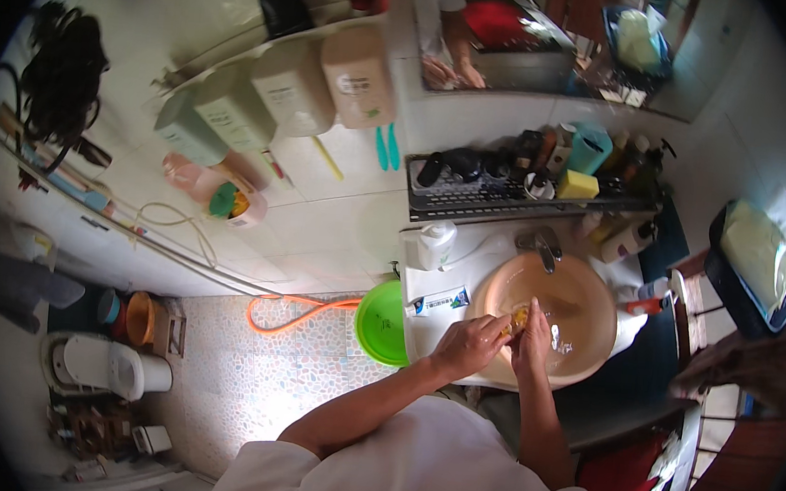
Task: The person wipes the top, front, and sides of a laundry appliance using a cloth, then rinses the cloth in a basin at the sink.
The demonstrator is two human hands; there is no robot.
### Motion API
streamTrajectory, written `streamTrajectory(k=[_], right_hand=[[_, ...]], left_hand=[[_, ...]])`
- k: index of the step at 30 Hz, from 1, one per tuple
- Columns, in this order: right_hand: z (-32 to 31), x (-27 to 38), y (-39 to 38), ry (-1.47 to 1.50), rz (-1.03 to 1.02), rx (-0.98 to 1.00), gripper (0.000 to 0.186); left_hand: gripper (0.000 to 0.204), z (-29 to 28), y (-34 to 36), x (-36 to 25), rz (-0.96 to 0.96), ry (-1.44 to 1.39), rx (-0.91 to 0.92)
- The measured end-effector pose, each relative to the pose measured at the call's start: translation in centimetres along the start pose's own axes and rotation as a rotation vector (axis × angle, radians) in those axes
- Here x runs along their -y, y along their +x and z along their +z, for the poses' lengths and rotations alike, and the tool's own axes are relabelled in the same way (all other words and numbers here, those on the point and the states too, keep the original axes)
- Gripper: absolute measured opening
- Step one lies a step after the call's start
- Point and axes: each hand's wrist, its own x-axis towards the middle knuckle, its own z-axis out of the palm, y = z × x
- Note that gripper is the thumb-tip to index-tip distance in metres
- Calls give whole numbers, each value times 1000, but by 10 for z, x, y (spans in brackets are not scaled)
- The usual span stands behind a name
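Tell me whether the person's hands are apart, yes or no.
No, the left hand and right hand meet at a small yellowish item over the peach basin.

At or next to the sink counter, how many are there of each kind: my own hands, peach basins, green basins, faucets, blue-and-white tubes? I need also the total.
Hands: 2 (left hand, right hand), both on a small yellowish-brown thing
Peach basin: 1
Green basin: 1
Faucet: 1
Blue-and-white tube: 1
Total: 6
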Motion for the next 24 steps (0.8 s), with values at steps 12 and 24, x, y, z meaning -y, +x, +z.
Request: streamTrajectory(k=[12, 24], right_hand=[[-28, -7, 13, -311, -189, -54, 32], [-75, -28, 25, -332, -102, 61, 34]], left_hand=[[20, -86, 16, 0, -226, -151, 109], [19, -411, 67, -115, -214, 164, -438]])
